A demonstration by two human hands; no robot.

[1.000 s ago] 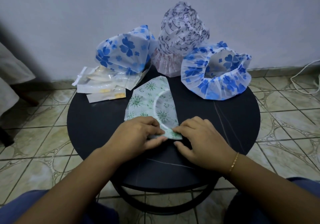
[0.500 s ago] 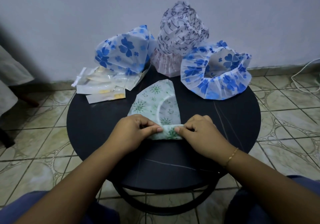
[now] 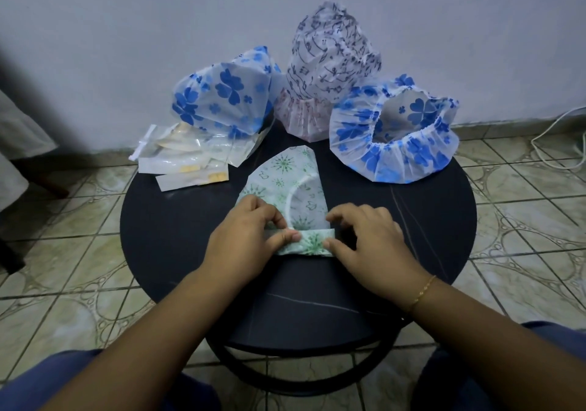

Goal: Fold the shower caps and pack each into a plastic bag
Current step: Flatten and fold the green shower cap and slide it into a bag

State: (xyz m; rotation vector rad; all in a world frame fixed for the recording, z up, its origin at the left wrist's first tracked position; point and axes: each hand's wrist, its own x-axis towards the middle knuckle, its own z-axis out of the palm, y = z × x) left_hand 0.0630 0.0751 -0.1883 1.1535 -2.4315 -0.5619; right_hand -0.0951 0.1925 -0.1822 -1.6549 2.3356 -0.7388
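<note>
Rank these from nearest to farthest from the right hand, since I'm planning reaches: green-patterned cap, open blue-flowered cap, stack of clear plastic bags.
1. Green-patterned cap: pinched by the right hand.
2. Open blue-flowered cap: beyond it, back right.
3. Stack of clear plastic bags: far left.

A round dark tabletop [image 3: 177, 236] carries a folded green cap [image 3: 287, 179], three open caps behind, and bags [image 3: 184, 164] far left.

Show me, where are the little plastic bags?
In the head view, the plastic bags lie at the round table's far left edge, partly under the blue-flowered cap.
</note>
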